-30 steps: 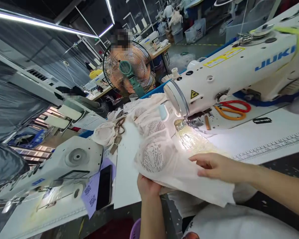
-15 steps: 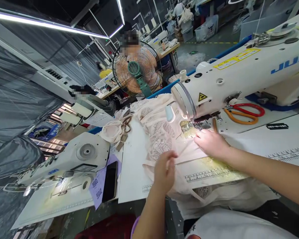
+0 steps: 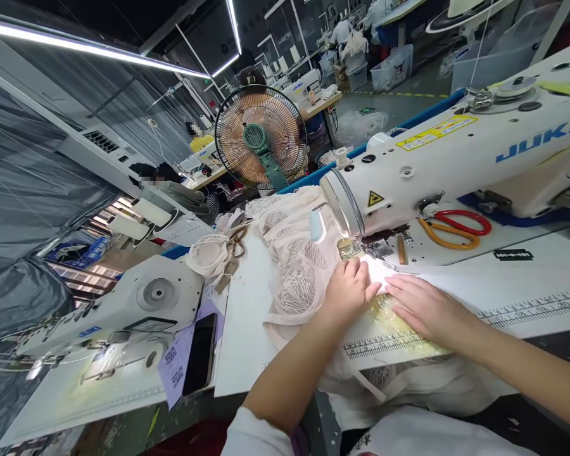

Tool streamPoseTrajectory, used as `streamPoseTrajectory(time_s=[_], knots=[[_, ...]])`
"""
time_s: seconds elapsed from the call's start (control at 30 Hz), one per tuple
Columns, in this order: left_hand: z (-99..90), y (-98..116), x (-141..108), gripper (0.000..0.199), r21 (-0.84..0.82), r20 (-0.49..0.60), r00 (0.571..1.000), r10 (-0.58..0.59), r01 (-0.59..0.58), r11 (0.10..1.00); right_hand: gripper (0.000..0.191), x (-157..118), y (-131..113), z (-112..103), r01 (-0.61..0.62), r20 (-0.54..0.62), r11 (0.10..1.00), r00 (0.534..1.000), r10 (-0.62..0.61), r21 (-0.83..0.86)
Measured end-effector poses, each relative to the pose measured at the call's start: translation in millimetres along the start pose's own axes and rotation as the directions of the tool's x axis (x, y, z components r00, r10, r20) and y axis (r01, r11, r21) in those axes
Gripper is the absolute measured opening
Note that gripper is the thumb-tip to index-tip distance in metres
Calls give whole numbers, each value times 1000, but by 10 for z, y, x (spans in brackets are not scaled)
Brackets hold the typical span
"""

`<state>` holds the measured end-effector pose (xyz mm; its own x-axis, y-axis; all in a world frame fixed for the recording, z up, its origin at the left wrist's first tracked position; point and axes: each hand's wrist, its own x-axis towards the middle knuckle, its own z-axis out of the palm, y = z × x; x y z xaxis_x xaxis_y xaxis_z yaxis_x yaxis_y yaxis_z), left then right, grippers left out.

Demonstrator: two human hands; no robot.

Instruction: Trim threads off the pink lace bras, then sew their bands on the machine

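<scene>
A pale beige lace bra lies on the white sewing table, its brightly lit edge under the needle area of a white sewing machine. My left hand is closed on the fabric just in front of the presser foot, with fingers bent and thumb toward the right. Close by on the right, my right hand has its fingers stretched out and the thumb apart. Its fingertips touch the fabric's edge beside the left thumb. The needle and the exact seam are hard to make out.
Scissors with red and orange handles lie by the machine base, near a black blade. A phone rests on purple paper at left, beside a second sewing machine. Beyond stands a large fan; people sit farther back.
My left hand has moved up and right onto the fabric before the needle. My right hand has drawn back slightly from the presser foot, and its fingers have straightened. The view has shifted slightly.
</scene>
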<state>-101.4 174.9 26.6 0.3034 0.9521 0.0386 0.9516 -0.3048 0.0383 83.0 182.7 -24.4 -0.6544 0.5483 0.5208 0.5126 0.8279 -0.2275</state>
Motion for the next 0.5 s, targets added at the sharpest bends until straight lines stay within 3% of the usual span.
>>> streamPoseTrajectory(time_s=[0.23,0.5], knots=[[-52,37,186,50,24,38,993,-108,107,994,33,-119,13,-73,18,1,1000,1000,-18,-13],[-60,-94,143,49,-15,35,999,37,-36,999,33,-124,-7,-45,-22,35,1000,999,22,20]])
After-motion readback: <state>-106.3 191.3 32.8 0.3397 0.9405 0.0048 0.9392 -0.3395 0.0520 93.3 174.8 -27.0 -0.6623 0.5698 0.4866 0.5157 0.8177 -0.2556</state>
